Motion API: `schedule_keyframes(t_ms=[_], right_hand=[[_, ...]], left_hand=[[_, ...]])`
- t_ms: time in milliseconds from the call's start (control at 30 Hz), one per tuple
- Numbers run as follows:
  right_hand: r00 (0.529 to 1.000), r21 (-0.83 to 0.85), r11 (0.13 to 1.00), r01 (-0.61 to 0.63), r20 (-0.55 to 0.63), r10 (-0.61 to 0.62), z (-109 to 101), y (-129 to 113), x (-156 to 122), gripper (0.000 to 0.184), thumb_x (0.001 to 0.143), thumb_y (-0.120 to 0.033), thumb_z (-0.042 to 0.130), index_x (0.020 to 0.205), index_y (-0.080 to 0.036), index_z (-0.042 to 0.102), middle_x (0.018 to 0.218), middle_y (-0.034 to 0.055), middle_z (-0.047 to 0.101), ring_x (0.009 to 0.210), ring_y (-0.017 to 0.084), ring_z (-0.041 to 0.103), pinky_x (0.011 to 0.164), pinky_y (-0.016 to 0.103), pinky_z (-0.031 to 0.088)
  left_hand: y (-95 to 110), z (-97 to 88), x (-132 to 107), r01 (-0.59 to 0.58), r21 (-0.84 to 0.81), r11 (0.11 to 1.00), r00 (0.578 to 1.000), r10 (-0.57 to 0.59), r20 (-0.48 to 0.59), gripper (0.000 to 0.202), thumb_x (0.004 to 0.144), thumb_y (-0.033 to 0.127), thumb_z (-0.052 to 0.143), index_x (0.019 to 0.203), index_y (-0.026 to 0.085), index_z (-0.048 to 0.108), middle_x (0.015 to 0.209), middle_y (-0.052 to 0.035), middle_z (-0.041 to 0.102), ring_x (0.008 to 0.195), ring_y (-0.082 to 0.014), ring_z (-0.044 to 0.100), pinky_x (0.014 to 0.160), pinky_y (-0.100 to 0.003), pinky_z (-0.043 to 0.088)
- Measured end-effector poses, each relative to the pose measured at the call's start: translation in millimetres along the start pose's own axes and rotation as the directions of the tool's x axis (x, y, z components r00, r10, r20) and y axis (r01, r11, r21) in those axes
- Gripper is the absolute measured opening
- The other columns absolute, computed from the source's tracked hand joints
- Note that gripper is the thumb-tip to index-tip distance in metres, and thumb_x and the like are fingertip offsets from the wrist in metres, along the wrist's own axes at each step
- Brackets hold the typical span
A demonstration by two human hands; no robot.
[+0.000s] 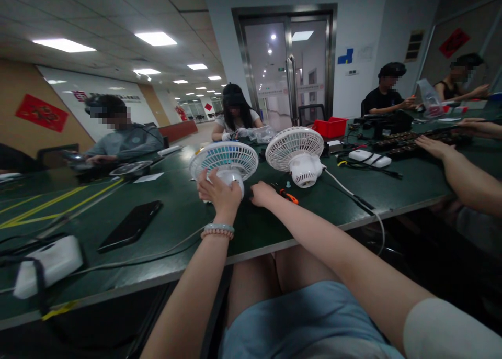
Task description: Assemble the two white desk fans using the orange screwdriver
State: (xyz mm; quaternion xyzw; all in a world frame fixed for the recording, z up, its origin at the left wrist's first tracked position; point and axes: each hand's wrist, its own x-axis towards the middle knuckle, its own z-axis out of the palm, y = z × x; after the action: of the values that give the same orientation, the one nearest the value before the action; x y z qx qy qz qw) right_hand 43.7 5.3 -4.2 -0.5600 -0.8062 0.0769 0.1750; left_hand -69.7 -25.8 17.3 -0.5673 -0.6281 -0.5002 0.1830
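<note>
Green counter [178,210] carries all of it; we're working near its front edge. Two white fans on it, backs toward us. First fan [247,163] is straight ahead, at the left hand. Second fan [295,148] stands just beside it on the right, untouched, its white cable [340,184] trailing over the edge. White box [50,267] in the near left corner, black phone [130,225] between it and first fan.

Left hand [220,192]: grip closed on first fan, fingers spread over the rear, thumb by the motor housing [236,177]. Decent hold. We'd load the housing rather than the thin cage ribs, and brace before applying any force so it doesn't rock.

Right hand [264,194] is low, just right of the housing, fingers curled beside a dark item [248,193]. Can't say whether that grip has hold of it; view's too small. Best we work short and square here, wrist near the counter for support.

Orange-handled tool [289,197] lies just past the right wrist; watch the forearm doesn't sweep it. Same for the tiny pale-blue piece [288,184] next to it: easy to lose.
</note>
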Motion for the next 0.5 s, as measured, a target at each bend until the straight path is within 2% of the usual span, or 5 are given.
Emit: schedule_keyframes(t_ms=[67, 133, 267, 400, 500], right_hand=[[1.0, 0.002, 1.0, 0.005, -0.026, -0.005, -2, 0, -2, 0.038, 0.082, -0.037, 0.049, 0.111, -0.014, 0.06, 0.114, 0.0182, 0.056, 0.1, 0.026, 0.059, 0.081, 0.034, 0.049], [0.998, -0.022, 1.0, 0.004, -0.061, -0.005, -8, 0, -8, 0.034, 0.086, -0.032, 0.042, 0.109, -0.014, 0.06, 0.113, 0.0179, 0.056, 0.101, 0.026, 0.058, 0.082, 0.036, 0.048], [0.979, -0.111, 0.993, -0.047, -0.201, 0.024, -29, 10, -35, 0.031, 0.086, -0.024, 0.04, 0.109, -0.016, 0.06, 0.112, 0.0149, 0.055, 0.109, 0.028, 0.05, 0.083, 0.037, 0.046], [0.961, -0.185, 0.964, -0.193, -0.232, 0.148, -44, 30, -76, 0.029, 0.084, -0.024, 0.044, 0.105, -0.013, 0.061, 0.11, 0.0171, 0.056, 0.106, 0.031, 0.051, 0.083, 0.041, 0.045], [0.98, -0.176, 0.967, -0.182, -0.109, 0.165, -43, 41, -97, 0.033, 0.082, -0.022, 0.047, 0.112, -0.013, 0.057, 0.112, 0.0179, 0.054, 0.101, 0.03, 0.054, 0.079, 0.04, 0.046]], left_hand=[[4, -3.6, -3, -0.114, -0.048, 0.992, 0.992, 0.117, 0.048, 0.051, 0.067, 0.021, 0.055, 0.117, 0.017, 0.045, 0.136, -0.013, 0.036, 0.129, -0.0308, 0.027, 0.108, -0.05, 0.018], [8, -3.8, -7, -0.28, -0.124, 0.952, 0.944, 0.297, 0.144, 0.039, 0.068, 0.018, 0.054, 0.107, 0.019, 0.052, 0.127, -0.0116, 0.046, 0.126, -0.0297, 0.034, 0.108, -0.049, 0.019], [14, 4.8, -16, -0.549, -0.335, 0.766, 0.694, 0.641, 0.329, 0.029, 0.074, 0.016, 0.046, 0.101, 0.018, 0.055, 0.111, -0.0103, 0.055, 0.111, -0.0237, 0.048, 0.1, -0.041, 0.036], [19, 11.7, -22, -0.579, -0.35, 0.736, 0.562, 0.672, 0.483, 0.037, 0.083, 0.024, 0.039, 0.118, 0.016, 0.047, 0.118, -0.011, 0.051, 0.098, -0.0195, 0.055, 0.082, -0.033, 0.047], [23, 12.4, -25, -0.626, -0.337, 0.703, 0.422, 0.669, 0.612, 0.041, 0.087, 0.033, 0.036, 0.125, 0.02, 0.045, 0.119, -0.0089, 0.052, 0.09, -0.0178, 0.058, 0.077, -0.032, 0.049]])
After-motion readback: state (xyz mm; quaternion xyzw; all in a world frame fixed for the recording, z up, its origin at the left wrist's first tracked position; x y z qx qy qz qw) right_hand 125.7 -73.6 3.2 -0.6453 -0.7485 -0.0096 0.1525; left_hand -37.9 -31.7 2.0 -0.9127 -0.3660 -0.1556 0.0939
